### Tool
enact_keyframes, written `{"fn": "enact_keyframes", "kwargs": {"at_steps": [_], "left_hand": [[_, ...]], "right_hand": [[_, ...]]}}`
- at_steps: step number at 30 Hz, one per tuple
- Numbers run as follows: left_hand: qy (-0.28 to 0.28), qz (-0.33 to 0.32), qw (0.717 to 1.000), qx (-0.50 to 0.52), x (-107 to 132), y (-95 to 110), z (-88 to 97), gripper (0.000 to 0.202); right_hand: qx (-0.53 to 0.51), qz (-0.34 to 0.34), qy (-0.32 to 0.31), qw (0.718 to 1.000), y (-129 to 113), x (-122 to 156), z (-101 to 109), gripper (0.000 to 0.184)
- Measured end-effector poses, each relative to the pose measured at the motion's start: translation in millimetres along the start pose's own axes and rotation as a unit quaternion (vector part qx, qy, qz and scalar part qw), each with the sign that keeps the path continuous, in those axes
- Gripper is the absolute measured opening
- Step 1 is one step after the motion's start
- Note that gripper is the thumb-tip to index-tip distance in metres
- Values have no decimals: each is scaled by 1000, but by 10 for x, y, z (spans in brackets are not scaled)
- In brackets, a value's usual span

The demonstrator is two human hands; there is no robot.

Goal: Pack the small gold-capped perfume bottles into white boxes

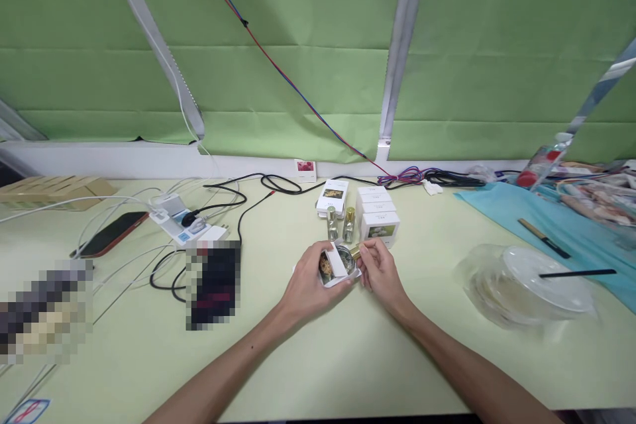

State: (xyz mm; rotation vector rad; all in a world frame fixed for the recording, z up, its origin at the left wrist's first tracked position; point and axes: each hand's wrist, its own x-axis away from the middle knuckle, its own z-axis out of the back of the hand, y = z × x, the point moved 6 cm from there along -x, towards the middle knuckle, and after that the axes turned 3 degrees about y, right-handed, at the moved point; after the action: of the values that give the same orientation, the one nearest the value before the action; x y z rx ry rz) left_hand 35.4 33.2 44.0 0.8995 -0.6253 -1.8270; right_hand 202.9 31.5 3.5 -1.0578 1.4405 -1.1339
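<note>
Forearms enter from the lower edge of the frame and meet at its centre over the pale green table (318,358). The left hand (308,281) is clamped around a small white box (334,269) of card, flap open. The right hand (382,271) pinches the gold cap of a bottle (354,252) at the box mouth. The bottle lies roughly level, long axis left to right, cap towards the right; its body is largely hidden by box and fingers.

Just behind the hands stand two upright bottles (332,223), glassy and metallic-capped, with stacked white boxes (377,212) beside them. At right lies a clear plastic lidded container (527,285). At left are a power strip (183,222), a phone (113,233) and loose cables. None of these obstructs the hands.
</note>
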Motion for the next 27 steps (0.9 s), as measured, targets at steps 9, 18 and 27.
{"fn": "enact_keyframes", "kwargs": {"at_steps": [9,18,27], "left_hand": [[-14,-17,1000,-6,-11,-54,-10,52],[-36,-30,999,11,-6,-51,-3,56],[-56,-45,997,19,-13,-43,-3,56]], "right_hand": [[-4,2,-3,1000,38,-6,-5,34],[-15,-9,-7,1000,-24,20,-43,36],[-9,-13,-13,1000,-5,13,-52,37]]}}
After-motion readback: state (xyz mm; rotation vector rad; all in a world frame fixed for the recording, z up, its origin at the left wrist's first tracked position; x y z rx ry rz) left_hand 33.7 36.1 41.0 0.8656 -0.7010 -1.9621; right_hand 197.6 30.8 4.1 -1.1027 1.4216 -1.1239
